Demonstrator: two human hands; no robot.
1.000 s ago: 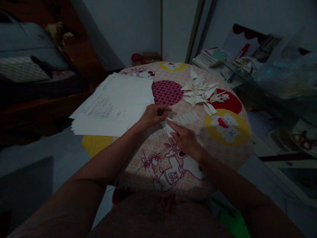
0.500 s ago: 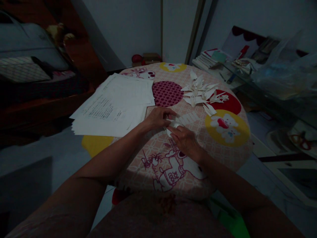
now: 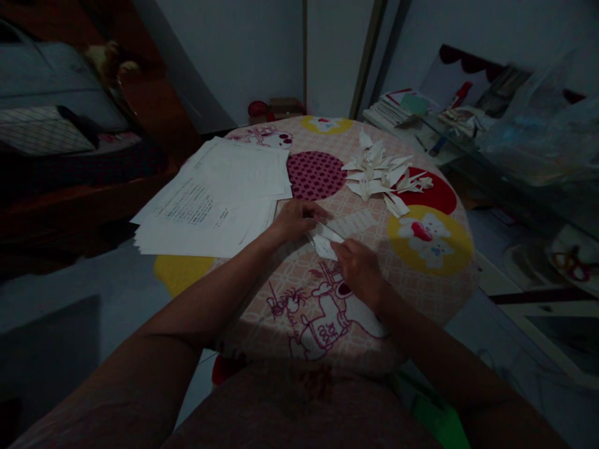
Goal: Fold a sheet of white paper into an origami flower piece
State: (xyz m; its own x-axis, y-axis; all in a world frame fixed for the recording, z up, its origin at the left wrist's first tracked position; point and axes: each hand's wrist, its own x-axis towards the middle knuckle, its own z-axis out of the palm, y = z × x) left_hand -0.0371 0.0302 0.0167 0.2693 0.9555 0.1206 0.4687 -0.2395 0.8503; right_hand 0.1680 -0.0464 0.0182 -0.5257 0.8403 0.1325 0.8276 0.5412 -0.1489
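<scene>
Folded paper (image 3: 324, 244) looks small, white and straight-edged.

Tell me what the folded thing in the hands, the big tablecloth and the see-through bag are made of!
Folded piece: looks like matte white paper, with flat, creased faces.
Tablecloth: probably soft, dull fabric, since it droops at its edge, though the dim light leaves that open.
Bag: likely thin plastic, see-through and wrinkled.

A clear plastic bag (image 3: 528, 140) rests on a glass shelf (image 3: 573, 202) near stacked booklets (image 3: 388, 112).
</scene>
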